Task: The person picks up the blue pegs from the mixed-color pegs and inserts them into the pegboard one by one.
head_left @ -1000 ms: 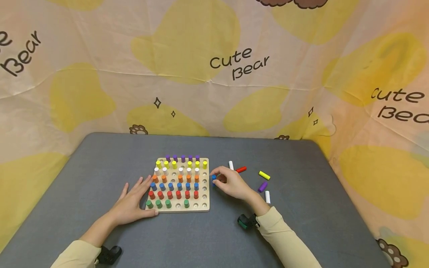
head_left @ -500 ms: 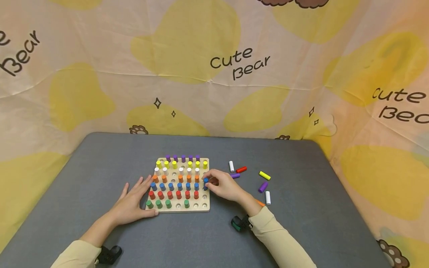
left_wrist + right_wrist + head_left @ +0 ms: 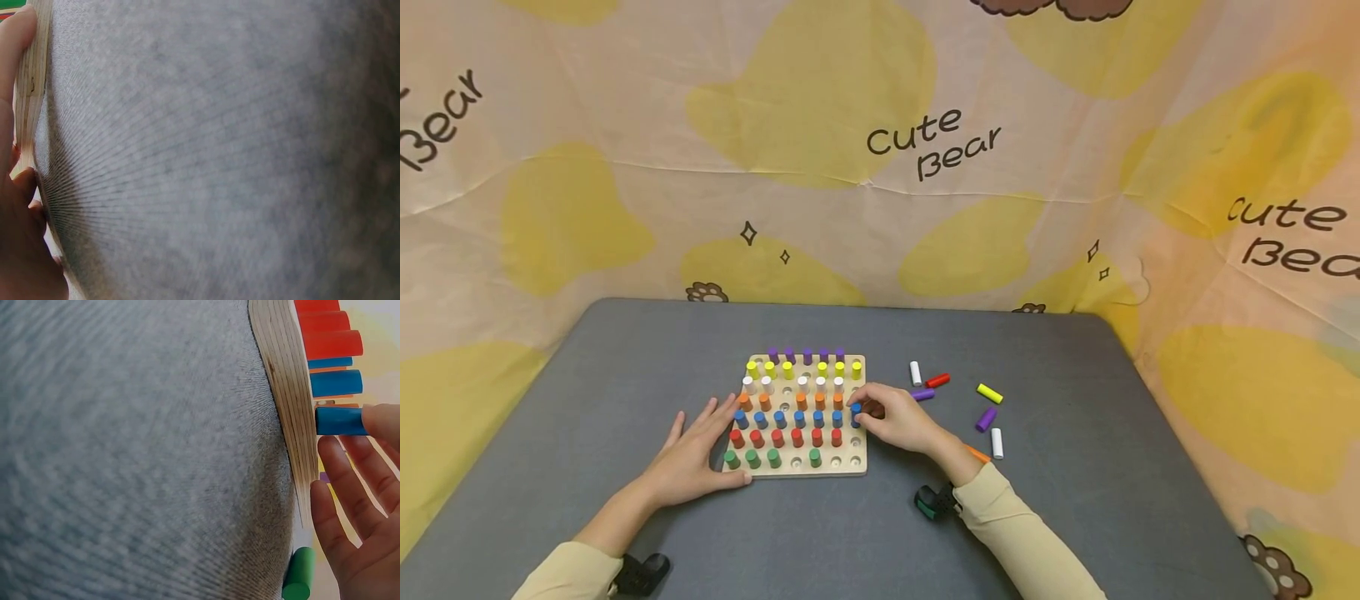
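A wooden pegboard (image 3: 842, 473) lies on the grey table with rows of coloured pegs standing in its holes. My left hand (image 3: 688, 462) steadies the board's left side, fingers spread and thumb at the near left corner. In the left wrist view its thumb (image 3: 24, 28) touches the board's edge. My right hand (image 3: 901, 419) pinches a blue peg (image 3: 855, 416) upright at the right end of the blue row. Close up in the right wrist view, that blue peg (image 3: 339, 421) stands at the board surface, with the thumb on its top end.
Loose pegs lie right of the board: a white peg (image 3: 915, 373), a red peg (image 3: 937, 380), a yellow peg (image 3: 990, 393), a purple peg (image 3: 987, 419) and others. A green peg (image 3: 300, 574) lies near the board in the right wrist view. A patterned cloth (image 3: 820, 242) hangs behind.
My right hand has carried the blue peg left from beside the board onto the right end of the blue row. A purple and an orange loose peg came into view. The left hand stayed put.
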A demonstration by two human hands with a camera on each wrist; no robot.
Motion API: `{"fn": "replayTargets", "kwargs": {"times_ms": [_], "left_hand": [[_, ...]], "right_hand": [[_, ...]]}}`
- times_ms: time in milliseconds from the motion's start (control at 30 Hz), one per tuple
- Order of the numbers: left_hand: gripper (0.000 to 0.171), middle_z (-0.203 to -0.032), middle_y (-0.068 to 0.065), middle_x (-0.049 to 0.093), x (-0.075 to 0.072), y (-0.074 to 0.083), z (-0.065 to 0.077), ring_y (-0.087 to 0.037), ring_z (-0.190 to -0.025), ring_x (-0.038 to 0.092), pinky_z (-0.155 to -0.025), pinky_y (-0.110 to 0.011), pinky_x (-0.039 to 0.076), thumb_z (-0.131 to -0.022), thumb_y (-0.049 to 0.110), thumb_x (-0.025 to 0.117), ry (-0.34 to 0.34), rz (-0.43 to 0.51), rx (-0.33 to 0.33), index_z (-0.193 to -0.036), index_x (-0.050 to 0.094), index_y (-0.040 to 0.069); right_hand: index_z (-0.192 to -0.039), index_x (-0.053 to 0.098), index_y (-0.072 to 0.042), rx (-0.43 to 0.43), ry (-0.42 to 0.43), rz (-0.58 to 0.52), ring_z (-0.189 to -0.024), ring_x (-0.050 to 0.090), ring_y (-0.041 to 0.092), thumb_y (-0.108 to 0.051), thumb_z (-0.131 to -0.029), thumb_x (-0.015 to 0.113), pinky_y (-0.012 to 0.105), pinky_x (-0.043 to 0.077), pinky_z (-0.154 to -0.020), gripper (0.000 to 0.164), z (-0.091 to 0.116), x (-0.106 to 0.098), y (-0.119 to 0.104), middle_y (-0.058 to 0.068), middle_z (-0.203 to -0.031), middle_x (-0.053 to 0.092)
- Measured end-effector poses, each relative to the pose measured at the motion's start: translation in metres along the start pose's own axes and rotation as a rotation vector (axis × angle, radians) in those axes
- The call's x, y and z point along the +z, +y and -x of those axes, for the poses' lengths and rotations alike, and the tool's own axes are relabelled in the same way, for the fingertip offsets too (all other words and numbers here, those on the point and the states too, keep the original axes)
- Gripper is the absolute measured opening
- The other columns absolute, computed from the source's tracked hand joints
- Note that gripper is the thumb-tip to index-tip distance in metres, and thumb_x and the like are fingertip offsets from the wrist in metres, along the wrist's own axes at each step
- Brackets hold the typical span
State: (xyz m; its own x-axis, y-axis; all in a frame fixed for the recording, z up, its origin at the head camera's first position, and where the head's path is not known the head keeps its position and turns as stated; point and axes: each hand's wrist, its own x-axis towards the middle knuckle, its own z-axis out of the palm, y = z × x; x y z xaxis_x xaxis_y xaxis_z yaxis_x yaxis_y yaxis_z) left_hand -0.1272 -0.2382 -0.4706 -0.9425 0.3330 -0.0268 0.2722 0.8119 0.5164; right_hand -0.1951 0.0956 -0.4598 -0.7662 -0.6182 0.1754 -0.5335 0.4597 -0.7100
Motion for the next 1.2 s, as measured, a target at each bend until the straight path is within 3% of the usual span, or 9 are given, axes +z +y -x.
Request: {"fn": "replayTargets", "kwargs": {"times_ms": [767, 1200], "left_hand": [[0.11, -0.153, -0.014, 0.019, -0.0001, 0.0025, 0.001, -0.039, -0.139, 0.012, -0.105, -0.063, -0.007, -0.065, 0.066, 0.069, 0.001, -0.01, -0.01, -0.147, 0.022, 0.009], [0.11, -0.153, -0.014, 0.019, -0.0017, 0.0056, 0.0003, -0.04, -0.139, 0.012, -0.105, -0.064, -0.006, -0.065, 0.065, 0.069, -0.01, -0.005, -0.016, -0.147, 0.021, 0.009]], "right_hand": [[-0.104, 0.062, -0.015, 0.013, -0.064, 0.029, -0.085, 0.056, 0.004, -0.013, -0.086, 0.064, 0.021, 0.049, -0.077, 0.018, 0.0012, -0.0015, -0.0003, 0.0, -0.098, 0.063], [-0.115, 0.059, -0.011, -0.012, -0.12, 0.006, -0.092, 0.058, 0.006, -0.011, -0.086, 0.063, 0.023, 0.05, -0.08, 0.029, 0.0031, -0.0088, -0.0041, -0.001, -0.109, 0.062]]}}
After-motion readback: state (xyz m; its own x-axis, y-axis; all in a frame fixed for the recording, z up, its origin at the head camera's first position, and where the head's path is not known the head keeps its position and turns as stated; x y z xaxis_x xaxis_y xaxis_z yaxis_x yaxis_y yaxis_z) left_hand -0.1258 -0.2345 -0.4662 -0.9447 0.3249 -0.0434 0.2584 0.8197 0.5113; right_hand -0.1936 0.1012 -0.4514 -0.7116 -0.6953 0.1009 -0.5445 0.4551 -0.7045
